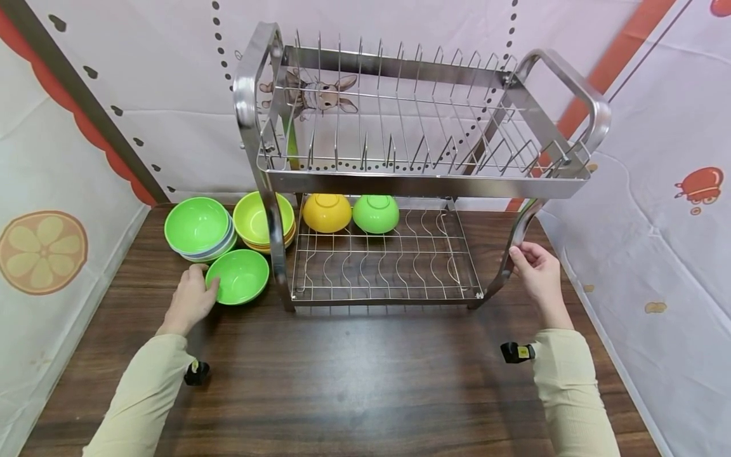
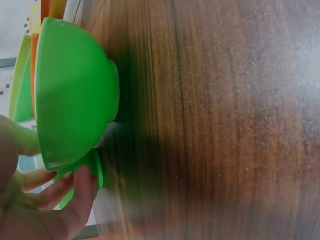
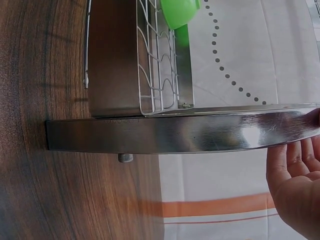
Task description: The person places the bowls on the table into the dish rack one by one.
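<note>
1. Noted as background: pale printed sheets point(image 1: 171, 82) at the rear and both sides, around a dark wood-grain table point(image 1: 354, 374). Clock read from the centre of the head view.
2. Located between 8 and 9 o'clock, open side up: loose green bowl point(image 1: 240, 279). Sited at about 2 o'clock from the left hand point(image 1: 191, 298), in contact with it; at 9 o'clock from the right hand point(image 1: 538, 274), well apart.
3. Left hand: grasping the loose green bowl at its rim, thumb over the edge, fingers point(image 2: 82, 190) along the outer side.
4. Right hand, between 3 and 4 o'clock: gripping the right leg of the metal rack point(image 1: 400, 185), thumb on the front face.
5. Counted: one rack, two tiers.
6. Counted on the lower tier point(image 1: 382, 302): one orange-yellow bowl point(image 1: 327, 216), one inverted green bowl point(image 1: 375, 217), feet uppermost, side by side.
7. Counted toward 9 o'clock: two stacks, one green-topped stack point(image 1: 197, 225), at least three bowls, and one yellow-topped stack point(image 1: 251, 222). Exact totals: cannot tell.
</note>
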{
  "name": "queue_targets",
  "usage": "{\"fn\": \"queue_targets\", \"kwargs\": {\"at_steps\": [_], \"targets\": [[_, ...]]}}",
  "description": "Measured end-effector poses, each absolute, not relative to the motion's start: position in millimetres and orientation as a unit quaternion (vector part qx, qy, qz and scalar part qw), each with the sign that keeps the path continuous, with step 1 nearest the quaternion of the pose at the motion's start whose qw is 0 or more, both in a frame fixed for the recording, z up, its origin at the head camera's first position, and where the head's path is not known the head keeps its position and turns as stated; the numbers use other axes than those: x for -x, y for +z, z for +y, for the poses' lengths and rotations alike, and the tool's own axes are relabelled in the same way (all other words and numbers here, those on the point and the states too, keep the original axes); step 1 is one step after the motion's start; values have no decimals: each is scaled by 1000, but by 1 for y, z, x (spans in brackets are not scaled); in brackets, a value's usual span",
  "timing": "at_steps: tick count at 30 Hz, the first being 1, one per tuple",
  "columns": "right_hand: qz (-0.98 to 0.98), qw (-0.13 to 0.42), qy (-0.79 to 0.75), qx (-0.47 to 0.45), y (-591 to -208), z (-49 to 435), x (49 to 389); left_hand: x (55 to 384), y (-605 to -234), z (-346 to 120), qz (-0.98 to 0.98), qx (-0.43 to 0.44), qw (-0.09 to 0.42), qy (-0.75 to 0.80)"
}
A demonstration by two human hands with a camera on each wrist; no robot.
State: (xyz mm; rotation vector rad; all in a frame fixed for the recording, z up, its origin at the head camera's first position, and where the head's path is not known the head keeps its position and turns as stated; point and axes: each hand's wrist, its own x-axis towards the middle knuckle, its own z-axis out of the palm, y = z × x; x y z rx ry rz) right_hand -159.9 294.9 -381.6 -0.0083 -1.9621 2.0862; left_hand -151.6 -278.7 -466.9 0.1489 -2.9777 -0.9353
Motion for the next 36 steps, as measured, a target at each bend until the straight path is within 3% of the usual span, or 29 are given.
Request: {"fn": "queue_targets", "kwargs": {"at_steps": [36], "targets": [[-650, 127, 749, -15, -381, 294, 158, 145, -456, -287, -960, -44, -26, -275]]}}
